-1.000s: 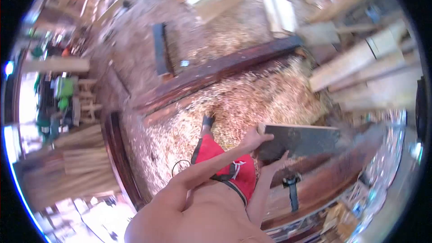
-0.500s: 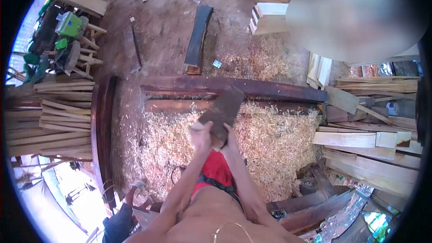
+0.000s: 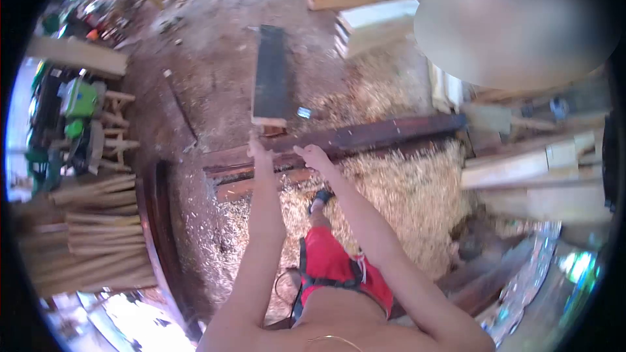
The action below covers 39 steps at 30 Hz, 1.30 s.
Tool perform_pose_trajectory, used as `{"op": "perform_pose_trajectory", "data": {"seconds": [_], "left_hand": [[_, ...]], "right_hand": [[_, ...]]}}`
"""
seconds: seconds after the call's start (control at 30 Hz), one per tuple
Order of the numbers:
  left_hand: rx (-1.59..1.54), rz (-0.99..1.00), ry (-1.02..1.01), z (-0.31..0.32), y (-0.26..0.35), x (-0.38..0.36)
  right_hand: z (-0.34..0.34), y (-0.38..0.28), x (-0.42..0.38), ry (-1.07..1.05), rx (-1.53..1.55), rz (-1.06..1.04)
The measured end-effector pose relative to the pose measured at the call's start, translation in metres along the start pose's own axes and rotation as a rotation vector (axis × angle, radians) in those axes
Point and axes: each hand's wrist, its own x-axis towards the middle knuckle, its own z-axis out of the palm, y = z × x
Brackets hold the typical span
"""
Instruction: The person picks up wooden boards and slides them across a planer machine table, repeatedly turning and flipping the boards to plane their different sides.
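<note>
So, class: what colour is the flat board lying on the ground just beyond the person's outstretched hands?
The board is dark grey, almost black, with a pale cut end; the head view shows it.

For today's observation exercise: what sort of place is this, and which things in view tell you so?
Most likely a sawmill or woodworking yard: wood shavings cover the ground, sawn planks sit stacked, and a dark board lies just beyond the open left hand and right hand.

dark plank (image 3: 270, 75): wood, weathered, matt blackish face, pale raw cut at the near end; long beam (image 3: 365, 135): wood, dark reddish-brown, slightly glossy as if damp; floor (image 3: 215, 72): bare earth, dusty, rough; shavings (image 3: 398, 195): pale wood curls, loose and fluffy; stacked boards (image 3: 375, 23): light sawn wood, matt, smooth-cut; slats (image 3: 91, 234): pale rough-sawn wood; shorts (image 3: 332, 267): red cloth, matt; machine (image 3: 79, 101): green painted housing, glossy
</note>
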Motion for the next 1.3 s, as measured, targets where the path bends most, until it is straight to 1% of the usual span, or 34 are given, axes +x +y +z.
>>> {"op": "perform_pose_trajectory", "data": {"seconds": [0.07,0.1,0.13,0.17,0.2,0.23,0.27,0.3,0.33,0.37,0.4,0.43,0.5,0.53,0.57,0.6,0.63,0.67,0.7,0.77,0.8,0.83,0.9,0.97,1.03,1.13,1.17,1.2,1.23,1.27,1.3], "left_hand": [[0.141,-0.045,-0.062,-0.039,-0.017,-0.007],[0.229,-0.109,-0.111,-0.061,-0.031,-0.014],[0.324,-0.19,-0.163,-0.086,-0.045,-0.021],[0.428,-0.281,-0.206,-0.108,-0.057,-0.025],[0.508,-0.364,-0.303,-0.108,-0.068,-0.045],[0.836,-0.235,-0.217,-0.146,-0.1,-0.03],[0.967,-0.281,-0.116,-0.129,-0.106,-0.108],[1.038,-0.312,-0.17,-0.144,-0.128,-0.141],[1.202,-0.395,-0.215,-0.171,-0.134,-0.156],[1.359,-0.47,-0.254,-0.193,-0.139,-0.157],[1.51,-0.538,-0.283,-0.208,-0.146,-0.153],[1.542,-0.54,-0.292,-0.224,-0.16,-0.147],[1.491,-0.343,-0.444,-0.26,-0.209,-0.139],[1.546,-0.351,-0.441,-0.24,-0.216,-0.163],[1.601,-0.36,-0.439,-0.195,-0.222,-0.21],[1.606,-0.245,-0.585,-0.183,-0.239,-0.22],[1.601,-0.12,-0.723,-0.171,-0.255,-0.229],[1.747,-0.047,-0.746,-0.192,-0.267,-0.185],[1.808,0.052,-0.96,-0.209,-0.267,-0.152],[1.897,-0.045,-0.896,-0.24,-0.262,-0.121],[1.928,-0.048,-0.893,-0.252,-0.255,-0.122],[1.974,-0.061,-0.849,-0.257,-0.251,-0.129],[2.054,-0.081,-0.762,-0.266,-0.261,-0.147],[2.108,-0.105,-0.691,-0.272,-0.27,-0.161],[2.147,-0.13,-0.641,-0.274,-0.275,-0.172],[2.184,-0.148,-0.589,-0.274,-0.281,-0.189],[2.186,-0.153,-0.581,-0.275,-0.284,-0.194],[2.186,-0.157,-0.576,-0.275,-0.287,-0.197],[2.188,-0.166,-0.578,-0.273,-0.29,-0.201],[2.191,-0.166,-0.577,-0.271,-0.292,-0.204],[2.189,-0.179,-0.576,-0.27,-0.296,-0.207]], "right_hand": [[-0.017,0.092,-0.002,0.116,-0.099,-0.326],[-0.04,0.127,-0.039,0.113,0.001,-0.336],[-0.056,0.179,-0.058,0.24,0.111,-0.264],[-0.069,0.245,-0.072,0.331,-0.046,-0.128],[-0.076,0.31,-0.095,0.378,-0.198,0.035],[-0.086,0.369,-0.126,0.419,-0.159,0.214],[-0.087,0.439,-0.144,0.554,-0.025,0.413],[-0.078,0.497,-0.162,0.66,0.091,0.594],[-0.076,0.514,-0.196,0.671,0.143,0.633],[-0.086,0.517,-0.232,0.675,0.224,0.652],[-0.089,0.536,-0.245,0.673,0.277,0.664],[-0.091,0.558,-0.257,0.672,0.329,0.677],[-0.055,0.633,-0.244,0.885,0.863,0.6],[-0.033,0.679,-0.227,0.873,0.872,0.613],[-0.01,0.735,-0.204,0.989,1.1,0.669],[0.001,0.789,-0.186,1.102,1.32,0.728],[0.001,0.845,-0.172,1.069,1.385,0.885],[0.004,0.902,-0.166,1.053,1.435,0.976],[0.008,0.959,-0.16,1.039,1.487,1.066],[0.013,1.072,-0.153,1.616,1.173,1.17],[0.015,1.121,-0.146,1.863,0.95,1.208],[-0.004,1.14,-0.149,1.875,0.931,1.228],[-0.059,1.166,-0.145,1.835,0.916,1.204],[-0.113,1.184,-0.128,1.766,0.848,1.131],[-0.153,1.184,-0.107,1.66,0.78,1.052],[-0.181,1.146,-0.072,1.442,0.722,0.898],[-0.176,1.125,-0.065,1.418,0.664,0.776],[-0.172,1.093,-0.072,1.442,0.601,0.617],[-0.186,1.043,-0.098,1.579,0.509,0.228],[-0.164,1.02,-0.107,1.607,0.721,0.32],[-0.142,1.012,-0.111,1.623,0.929,0.406]]}}
